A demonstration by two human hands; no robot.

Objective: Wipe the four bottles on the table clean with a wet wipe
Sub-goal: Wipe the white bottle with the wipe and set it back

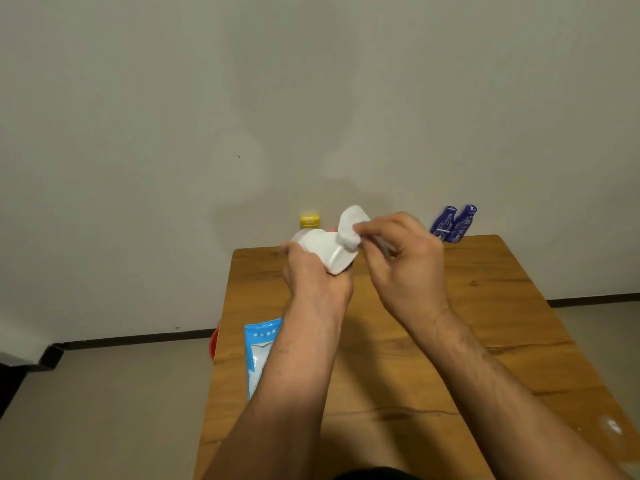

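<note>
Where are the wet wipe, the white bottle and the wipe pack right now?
wet wipe (349,226), head view, on its bunched middle.
white bottle (322,251), head view, on its bare side.
wipe pack (258,355), head view, on its front below the blue band.

The smooth white plastic bottle (323,252) and the crumpled white wet wipe (349,227) match. A round bottle cap (310,221) is yellow. Two slim plastic bottles (462,224) are dark blue with white markings. The wooden table (485,306) is brown with darker grain. The flat wipe pack (259,355) is blue and white.
</note>
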